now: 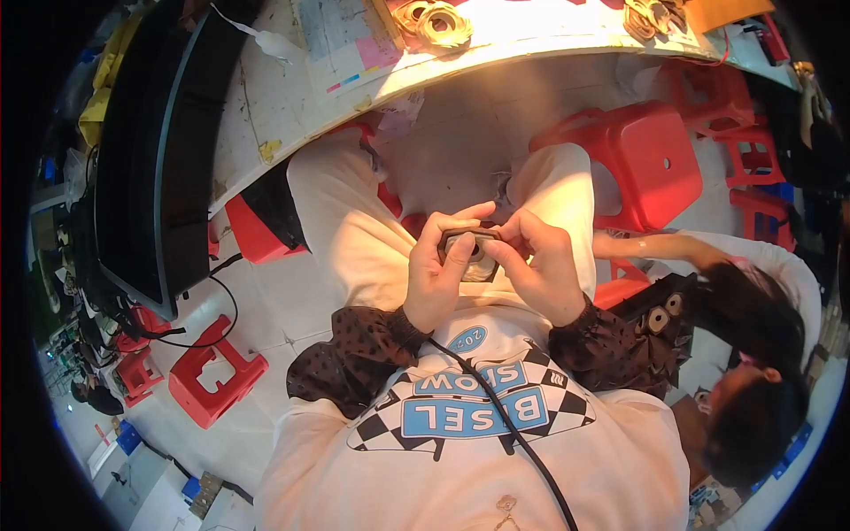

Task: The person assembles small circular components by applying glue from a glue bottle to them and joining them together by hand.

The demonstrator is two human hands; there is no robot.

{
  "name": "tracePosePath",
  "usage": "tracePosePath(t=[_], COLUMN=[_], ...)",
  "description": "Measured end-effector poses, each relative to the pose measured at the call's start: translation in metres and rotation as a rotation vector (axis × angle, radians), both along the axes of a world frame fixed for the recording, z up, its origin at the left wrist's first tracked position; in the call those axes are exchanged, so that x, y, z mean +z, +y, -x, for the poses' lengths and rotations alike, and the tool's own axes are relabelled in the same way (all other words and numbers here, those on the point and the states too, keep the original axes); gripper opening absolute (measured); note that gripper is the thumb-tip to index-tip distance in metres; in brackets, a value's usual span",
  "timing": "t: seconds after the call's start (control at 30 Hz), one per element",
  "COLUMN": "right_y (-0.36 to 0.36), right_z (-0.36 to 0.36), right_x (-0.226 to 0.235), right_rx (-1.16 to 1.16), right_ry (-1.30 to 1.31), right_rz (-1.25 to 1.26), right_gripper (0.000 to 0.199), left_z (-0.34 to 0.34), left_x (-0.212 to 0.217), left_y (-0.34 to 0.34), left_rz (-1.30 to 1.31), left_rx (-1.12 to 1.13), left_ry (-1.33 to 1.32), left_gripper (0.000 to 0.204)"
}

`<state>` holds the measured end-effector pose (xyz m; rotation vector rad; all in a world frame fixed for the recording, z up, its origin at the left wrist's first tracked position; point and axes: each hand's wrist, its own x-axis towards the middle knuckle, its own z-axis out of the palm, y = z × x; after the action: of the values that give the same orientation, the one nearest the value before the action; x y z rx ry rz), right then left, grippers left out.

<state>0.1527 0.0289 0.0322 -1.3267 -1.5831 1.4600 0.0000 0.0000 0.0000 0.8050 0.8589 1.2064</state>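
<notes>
Both hands pinch one small ring-shaped part (475, 250) over the lap: left hand (440, 281) closed round it, steadying; right hand (542, 267) fingers curled on its edge, probably working it.

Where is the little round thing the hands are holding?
In the head view's middle, the small round part sits between the left hand and right hand, above the lap.

Strong glare washes out the table top (531, 26), the centre is evenly lit, and fisheye edges darken.
</notes>
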Motion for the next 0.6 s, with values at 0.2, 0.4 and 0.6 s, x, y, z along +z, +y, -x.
tracePosePath(t=[0.2,0.4,0.6], right_y=[0.002,0.001,-0.001], right_z=[0.005,0.002,0.007], right_x=[-0.002,-0.004,-0.028], right_rx=[-0.052,0.003,-0.077], right_ry=[-0.062,0.053,0.017], right_rz=[-0.04,0.091,0.038], right_gripper=[0.014,0.013,0.017], left_z=[0.001,0.004,0.001], left_x=[0.001,-0.003,-0.013], left_y=[0.005,0.005,0.008], left_rz=[0.001,0.028,0.026], left_rx=[0.069,0.083,0.105], left_ry=[0.083,0.082,0.167], left_gripper=[0.013,0.014,0.016])
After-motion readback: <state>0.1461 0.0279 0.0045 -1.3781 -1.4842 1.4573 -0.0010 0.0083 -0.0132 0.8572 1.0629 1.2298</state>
